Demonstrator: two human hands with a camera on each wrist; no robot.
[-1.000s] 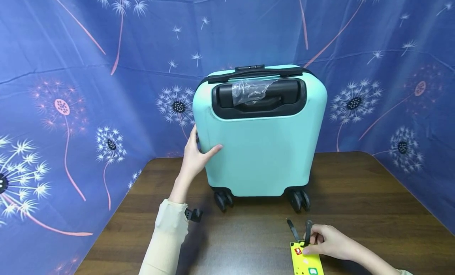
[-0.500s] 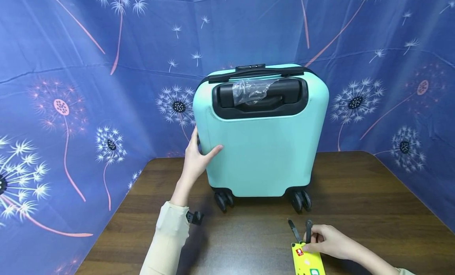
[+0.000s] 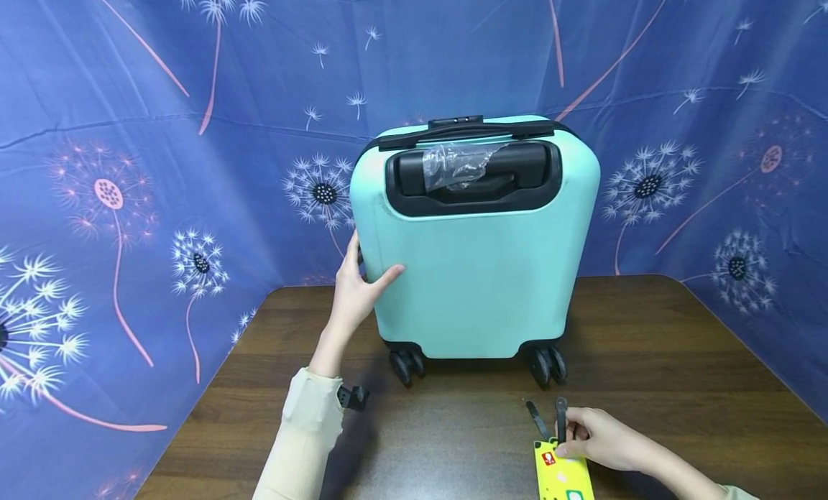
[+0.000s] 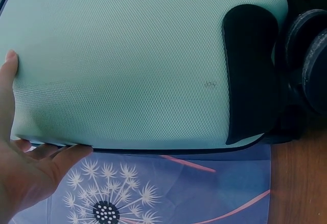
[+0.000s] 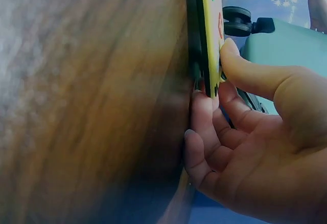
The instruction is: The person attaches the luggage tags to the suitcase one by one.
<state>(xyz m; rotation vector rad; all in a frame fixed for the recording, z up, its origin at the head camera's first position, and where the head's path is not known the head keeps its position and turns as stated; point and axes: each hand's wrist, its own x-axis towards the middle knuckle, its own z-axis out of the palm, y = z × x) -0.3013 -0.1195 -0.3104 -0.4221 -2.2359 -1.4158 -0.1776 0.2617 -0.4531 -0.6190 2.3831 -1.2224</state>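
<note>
A mint-green suitcase (image 3: 475,284) stands upright on its wheels, with clear plastic wrapped on its black handle. My left hand (image 3: 352,292) holds its left side, the thumb on the broad face and the fingers round the edge, as the left wrist view shows of the suitcase's textured shell (image 4: 133,70). Nearer the front, my right hand (image 3: 604,439) pinches a yellow luggage tag (image 3: 564,477) by its top corner, beside its black strap (image 3: 560,417). In the right wrist view the tag (image 5: 214,40) appears edge-on between thumb and fingers, close to the tabletop.
Everything stands on a dark wooden table (image 3: 673,371). Behind and on both sides hangs a blue cloth (image 3: 259,162) printed with dandelions. Black wheels (image 3: 546,363) raise the suitcase's underside off the wood.
The luggage tag and its strap have shifted very slightly to the right and turned a little in my right hand. My left hand keeps its place on the suitcase.
</note>
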